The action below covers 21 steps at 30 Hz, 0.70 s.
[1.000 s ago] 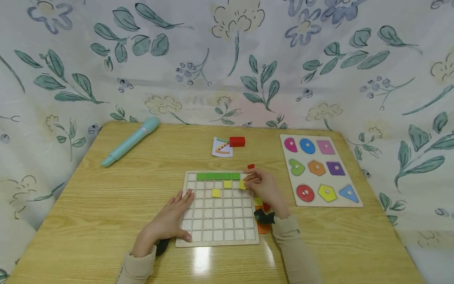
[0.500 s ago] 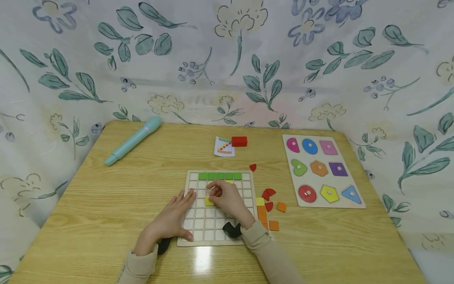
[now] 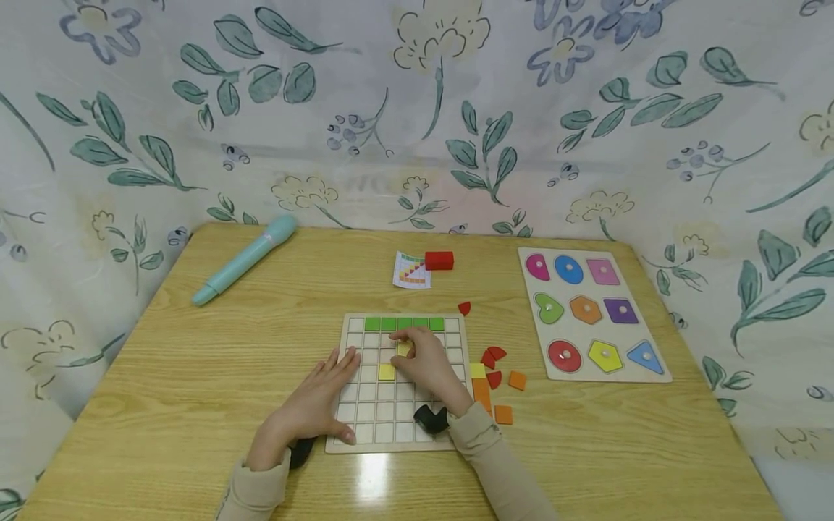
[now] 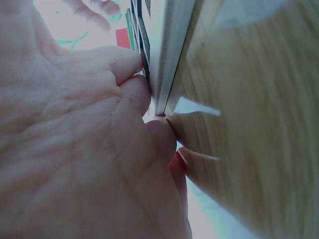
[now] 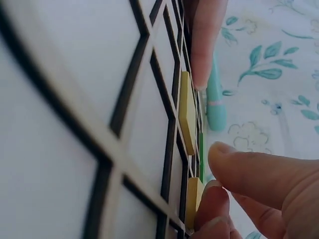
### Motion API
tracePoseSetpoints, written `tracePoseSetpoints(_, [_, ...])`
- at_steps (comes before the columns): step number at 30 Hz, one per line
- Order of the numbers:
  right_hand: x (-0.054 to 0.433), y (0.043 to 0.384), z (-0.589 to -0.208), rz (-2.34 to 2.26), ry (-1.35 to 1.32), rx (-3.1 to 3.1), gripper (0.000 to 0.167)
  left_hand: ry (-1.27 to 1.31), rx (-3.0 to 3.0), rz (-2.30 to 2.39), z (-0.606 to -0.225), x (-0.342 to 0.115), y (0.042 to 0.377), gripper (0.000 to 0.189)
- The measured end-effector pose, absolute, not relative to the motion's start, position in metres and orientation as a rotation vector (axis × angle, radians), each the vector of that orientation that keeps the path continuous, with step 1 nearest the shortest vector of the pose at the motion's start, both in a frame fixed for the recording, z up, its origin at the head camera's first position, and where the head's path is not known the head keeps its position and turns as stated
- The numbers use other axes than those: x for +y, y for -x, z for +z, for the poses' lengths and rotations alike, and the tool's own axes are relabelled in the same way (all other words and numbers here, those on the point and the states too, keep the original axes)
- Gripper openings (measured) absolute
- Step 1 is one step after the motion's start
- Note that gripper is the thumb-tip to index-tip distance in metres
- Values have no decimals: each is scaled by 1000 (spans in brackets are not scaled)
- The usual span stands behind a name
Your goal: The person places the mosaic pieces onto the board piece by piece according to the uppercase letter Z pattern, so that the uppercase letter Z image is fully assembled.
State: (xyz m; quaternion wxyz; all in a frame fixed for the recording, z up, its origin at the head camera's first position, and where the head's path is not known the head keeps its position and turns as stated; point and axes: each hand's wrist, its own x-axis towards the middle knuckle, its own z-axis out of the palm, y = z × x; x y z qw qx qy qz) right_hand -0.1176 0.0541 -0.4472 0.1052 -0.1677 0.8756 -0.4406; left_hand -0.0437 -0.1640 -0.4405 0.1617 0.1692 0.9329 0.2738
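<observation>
My left hand rests with spread fingers on the left edge of a wooden grid board; the left wrist view shows its palm close up beside the board's rim. A row of green square tiles lies along the board's top row. Over the middle of the grid is my right hand, thumb and index finger apart with nothing between them. Just below its thumb lies a yellow square tile. A second yellow tile shows between the thumb and index finger, partly covered.
Red quarter-round pieces and orange squares lie right of the board. Behind it are a pattern card and a red block. A shape puzzle lies at right, a teal microphone at back left.
The right hand has carried a yellow tile from the board's upper right to its middle left, set it in a square and let go, then shifted slightly up. The left hand stays on the board.
</observation>
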Motion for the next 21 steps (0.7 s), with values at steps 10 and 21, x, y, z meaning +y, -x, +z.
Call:
tracePoseSetpoints(10, [63,119,-446,-1347,438,2458,28,-481,2651,800,-440,-164,43,131])
tracePoseSetpoints(21, [87,126,-442,-1578,374,2054,33,-469,2657,795,-439,-164,43,131])
